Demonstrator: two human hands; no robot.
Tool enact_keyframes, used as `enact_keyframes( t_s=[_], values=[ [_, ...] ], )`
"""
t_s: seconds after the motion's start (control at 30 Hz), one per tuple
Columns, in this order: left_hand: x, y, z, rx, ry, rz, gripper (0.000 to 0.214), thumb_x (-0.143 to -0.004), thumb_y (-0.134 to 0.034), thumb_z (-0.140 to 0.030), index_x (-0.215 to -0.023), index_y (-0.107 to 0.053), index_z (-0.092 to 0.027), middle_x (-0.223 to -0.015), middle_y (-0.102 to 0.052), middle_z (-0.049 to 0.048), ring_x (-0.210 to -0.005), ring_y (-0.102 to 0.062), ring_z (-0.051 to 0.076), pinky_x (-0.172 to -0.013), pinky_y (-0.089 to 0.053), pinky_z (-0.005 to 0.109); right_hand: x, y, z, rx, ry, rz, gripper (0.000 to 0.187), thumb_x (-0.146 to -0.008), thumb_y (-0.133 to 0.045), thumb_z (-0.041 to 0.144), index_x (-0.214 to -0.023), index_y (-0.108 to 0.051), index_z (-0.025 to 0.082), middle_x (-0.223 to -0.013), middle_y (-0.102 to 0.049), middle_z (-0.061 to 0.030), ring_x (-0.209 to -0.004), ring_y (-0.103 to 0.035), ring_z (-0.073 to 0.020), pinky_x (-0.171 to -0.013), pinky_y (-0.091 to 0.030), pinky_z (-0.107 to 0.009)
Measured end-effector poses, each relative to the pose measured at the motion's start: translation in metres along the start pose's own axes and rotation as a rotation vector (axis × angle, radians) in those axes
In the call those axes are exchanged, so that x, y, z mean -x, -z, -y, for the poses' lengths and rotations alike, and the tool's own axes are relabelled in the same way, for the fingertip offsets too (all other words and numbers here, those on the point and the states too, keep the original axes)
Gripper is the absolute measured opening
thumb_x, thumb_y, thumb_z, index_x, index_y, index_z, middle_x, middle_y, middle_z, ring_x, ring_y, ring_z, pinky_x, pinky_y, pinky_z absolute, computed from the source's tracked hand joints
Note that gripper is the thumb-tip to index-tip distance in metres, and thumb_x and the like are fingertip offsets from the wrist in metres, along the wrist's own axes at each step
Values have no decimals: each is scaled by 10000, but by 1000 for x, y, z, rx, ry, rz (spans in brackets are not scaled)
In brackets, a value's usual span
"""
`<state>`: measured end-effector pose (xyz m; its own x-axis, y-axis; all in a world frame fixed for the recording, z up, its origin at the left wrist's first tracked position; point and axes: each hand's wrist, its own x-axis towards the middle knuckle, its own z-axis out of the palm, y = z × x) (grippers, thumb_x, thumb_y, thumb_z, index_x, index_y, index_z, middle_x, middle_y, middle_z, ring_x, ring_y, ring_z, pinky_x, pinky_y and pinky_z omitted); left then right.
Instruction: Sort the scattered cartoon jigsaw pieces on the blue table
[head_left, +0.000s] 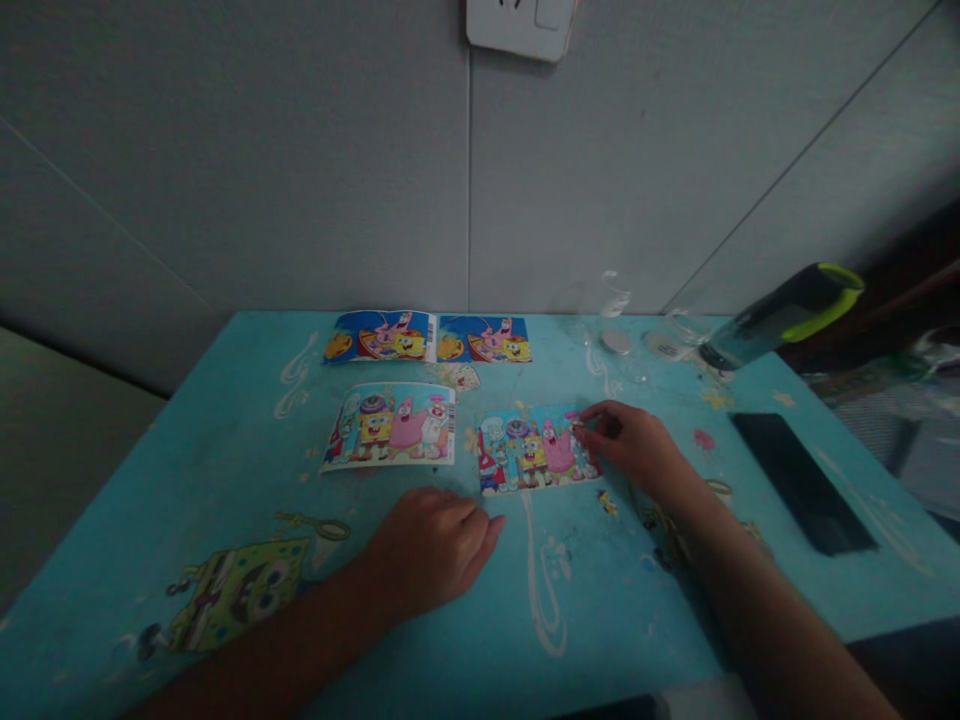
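Note:
A SpongeBob picture card [532,452] lies flat on the blue table, its right edge under the fingertips of my right hand [626,440]. Thumb and fingers are drawn together there; any small piece between them is too dim to make out. My left hand [435,550] rests on the tabletop just below the card, fingers curled in and nothing visible in them. To the left is a matching printed sheet [394,427] with a white border and barcode, slightly bowed. A small yellow and blue bit [607,502], loose or printed, shows below the card's right corner.
Two dark blue cartoon pictures [379,337] [484,340] lie near the wall. At the back right are a clear container [611,300], a round white disc [616,342] and a leaning dark bottle [780,315]. A black phone-like slab [802,480] lies at right on the cartoon-printed tabletop [600,610].

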<state>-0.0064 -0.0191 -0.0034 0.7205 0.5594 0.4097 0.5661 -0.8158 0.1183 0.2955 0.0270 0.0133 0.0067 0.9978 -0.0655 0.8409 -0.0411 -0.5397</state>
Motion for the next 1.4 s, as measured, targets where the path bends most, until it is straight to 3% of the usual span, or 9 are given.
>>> enact_keyframes(
  t_s=[0.13,0.27,0.4,0.7,1.0,1.4],
  values=[
    [2,-1,0,-4,1,4,382,-979,-479,-273,-606,-517,-202,-519,-515,-12,-464,-504,159,-492,-323,323,-1,20,-6,-17,27,-130,277,-874,-602,435,-979,-719,207,-699,-665,-7,-591,-561,-150,-564,-385,-272],
    [3,-2,0,-7,-5,-10,379,-978,-479,-257,-605,-515,-202,-518,-515,-12,-468,-508,159,-500,-326,318,-3,47,-25,5,-71,-324,297,-879,-584,431,-958,-734,188,-758,-696,-43,-610,-583,-167,-587,-414,-295],
    [2,-2,0,-12,-1,-29,387,-979,-474,-257,-597,-510,-201,-515,-510,-12,-470,-514,159,-504,-332,317,-4,49,-36,117,-100,-212,232,-849,-620,389,-924,-751,212,-786,-719,-45,-615,-601,-177,-598,-435,-311],
    [1,0,0,-10,-10,-16,400,-986,-460,-250,-593,-524,-204,-514,-502,-11,-461,-503,155,-498,-347,328,-2,25,-24,184,142,-31,305,-909,-582,307,-1174,-720,246,-1056,-691,-76,-876,-652,-205,-832,-499,-334],
    [-1,2,-2,-7,3,-9,391,-974,-475,-250,-594,-534,-181,-515,-520,-4,-457,-502,137,-485,-354,281,-7,24,-28,166,59,-43,210,-858,-618,351,-953,-755,224,-1022,-698,-75,-839,-646,-218,-794,-491,-346],
    [0,0,-2,-14,-2,3,385,-970,-489,-252,-595,-537,-181,-516,-528,-1,-450,-503,141,-478,-355,288,-11,19,-33,112,128,-27,359,-845,-594,285,-1180,-705,213,-1031,-686,-73,-820,-639,-200,-770,-498,-320]
  ],
)
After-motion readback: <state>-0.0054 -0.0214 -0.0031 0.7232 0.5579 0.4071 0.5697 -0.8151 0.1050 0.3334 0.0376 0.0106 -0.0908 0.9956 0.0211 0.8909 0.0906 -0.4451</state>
